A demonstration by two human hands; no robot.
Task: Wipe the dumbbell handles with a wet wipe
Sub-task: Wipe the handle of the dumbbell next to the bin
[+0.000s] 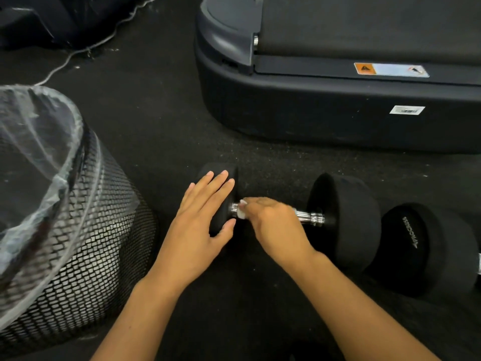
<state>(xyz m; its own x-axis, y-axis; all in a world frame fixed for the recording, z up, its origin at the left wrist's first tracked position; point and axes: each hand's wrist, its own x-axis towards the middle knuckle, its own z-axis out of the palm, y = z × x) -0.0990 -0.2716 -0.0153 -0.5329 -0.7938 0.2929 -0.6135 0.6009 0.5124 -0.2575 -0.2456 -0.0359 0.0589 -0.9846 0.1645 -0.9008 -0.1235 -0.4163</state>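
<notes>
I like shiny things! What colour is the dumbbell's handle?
Shiny silver chrome handle, between black ends, seen from the head view.

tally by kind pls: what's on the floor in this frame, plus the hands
Dumbbells: 2, one being wiped, one at the right edge
Wet wipe: 1, in the right hand
Mesh bin: 1, with clear liner
Treadmill: 1
Hands: 2, left hand, right hand
Total: 7

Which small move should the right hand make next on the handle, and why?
Probably slide the wet wipe rightward along the chrome handle: the right hand holds it at the left end, the right part looks unwiped, and the left hand steadies the weight.
</notes>
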